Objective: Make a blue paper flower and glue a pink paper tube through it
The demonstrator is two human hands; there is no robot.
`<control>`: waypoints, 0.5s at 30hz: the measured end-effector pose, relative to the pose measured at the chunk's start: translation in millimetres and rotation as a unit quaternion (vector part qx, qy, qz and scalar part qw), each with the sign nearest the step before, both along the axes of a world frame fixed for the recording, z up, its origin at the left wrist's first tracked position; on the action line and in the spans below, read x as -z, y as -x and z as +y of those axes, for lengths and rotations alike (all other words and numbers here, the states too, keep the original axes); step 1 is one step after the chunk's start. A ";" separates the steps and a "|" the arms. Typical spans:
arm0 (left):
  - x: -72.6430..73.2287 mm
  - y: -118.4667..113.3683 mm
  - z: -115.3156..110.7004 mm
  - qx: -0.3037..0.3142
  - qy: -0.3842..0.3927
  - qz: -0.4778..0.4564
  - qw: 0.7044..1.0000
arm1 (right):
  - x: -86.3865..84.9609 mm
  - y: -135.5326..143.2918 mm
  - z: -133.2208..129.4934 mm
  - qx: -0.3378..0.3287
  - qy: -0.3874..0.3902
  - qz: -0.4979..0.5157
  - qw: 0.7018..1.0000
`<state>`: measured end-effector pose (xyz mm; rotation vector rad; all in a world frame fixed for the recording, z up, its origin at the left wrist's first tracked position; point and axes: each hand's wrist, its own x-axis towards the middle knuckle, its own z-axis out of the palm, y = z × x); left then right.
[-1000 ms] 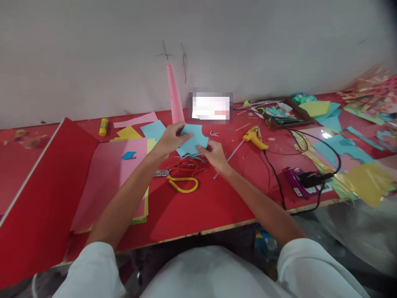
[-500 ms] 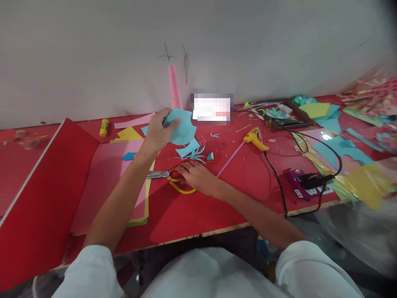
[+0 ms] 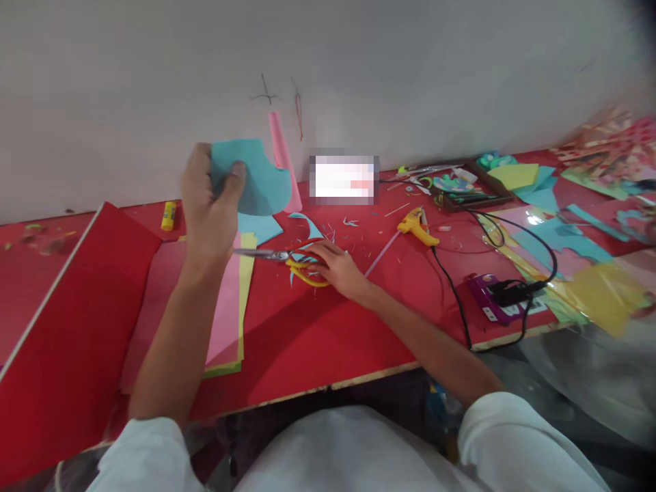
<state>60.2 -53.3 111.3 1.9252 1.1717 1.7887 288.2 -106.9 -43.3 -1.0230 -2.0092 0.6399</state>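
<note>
Held up over the table, a light-blue paper piece (image 3: 261, 188) with a curved notch on its right side is pinched in my left hand (image 3: 209, 215), the thumb across its face. My right hand (image 3: 344, 270) has its fingers around the yellow and red handles of a pair of scissors (image 3: 280, 255). The blades point left, below the paper and apart from it. Thin blue offcuts (image 3: 307, 224) lie around the scissors. Another blue paper sheet (image 3: 259, 228) rests on the table beneath the held piece.
Stacked pink and yellow sheets (image 3: 225, 328) lie left beside an upright red board (image 3: 76, 328). A glue stick (image 3: 169, 215) stands behind. To the right are a yellow glue gun (image 3: 421, 227), its cord, a purple power socket (image 3: 492, 298) and a brown tray (image 3: 495, 193).
My left hand has lifted the blue paper up and left, and its notched edge now shows. The scissors in my right hand have moved slightly up, away from me.
</note>
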 end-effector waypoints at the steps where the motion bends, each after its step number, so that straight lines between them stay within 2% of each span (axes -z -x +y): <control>1: -3.1 0.5 -1.7 -0.015 -0.028 -0.003 0.999 | 0.3 -2.5 4.2 0.016 0.027 0.046 0.998; 4: -9.8 -0.1 -8.2 -0.040 -0.079 0.005 0.996 | 2.6 -6.0 13.4 0.023 0.145 0.172 0.974; 8: -12.7 -5.5 -18.6 -0.032 -0.053 0.063 0.996 | 2.0 0.9 10.4 -0.014 0.310 0.290 0.905; 11: -10.5 -8.4 -21.6 -0.004 -0.008 0.095 0.995 | -5.2 6.1 1.0 -0.033 0.339 0.312 0.887; 15: -4.1 -7.0 -17.3 0.039 0.076 0.133 0.988 | -10.7 6.2 -4.8 -0.064 0.309 0.292 0.903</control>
